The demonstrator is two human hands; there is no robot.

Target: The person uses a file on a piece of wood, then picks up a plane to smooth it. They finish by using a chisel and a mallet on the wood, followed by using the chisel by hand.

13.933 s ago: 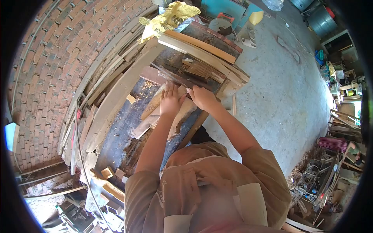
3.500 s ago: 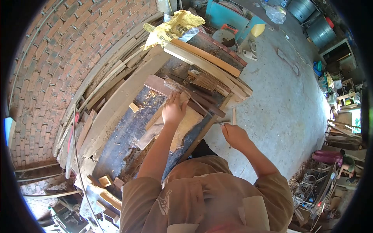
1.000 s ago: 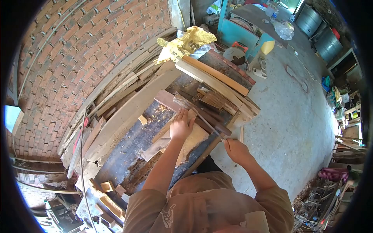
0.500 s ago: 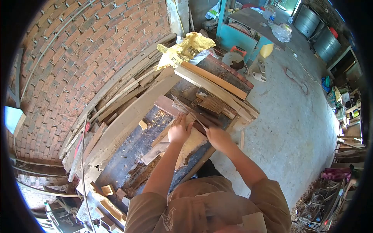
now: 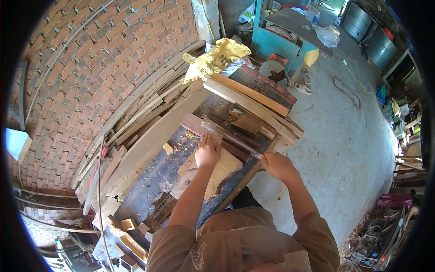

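Note:
My right hand (image 5: 278,167), at the right edge of the bench, is wrapped round the near end of a long, narrow metal blade tool (image 5: 239,143). The tool slants up and left, its far part passing just beyond my left hand's fingertips. My left hand (image 5: 209,149) presses down on a small light wood block (image 5: 214,134), fingers together over it. Under and beside that hand lie a reddish-brown board (image 5: 192,123) and a flat tan wood piece (image 5: 226,166). Another short board (image 5: 182,183) lies below my left wrist.
Wood shavings and a small offcut (image 5: 168,148) lie on the dark bench top (image 5: 142,192). Long planks (image 5: 244,106) and a yellow sack (image 5: 216,59) are at the far end. More timber leans along the brick wall (image 5: 99,81). A circular saw (image 5: 272,68) sits beyond the planks.
My right hand has moved right and slightly down, drawing the blade tool back at a flatter angle. My left hand stays nearly in place. The short board under my left wrist has shifted slightly.

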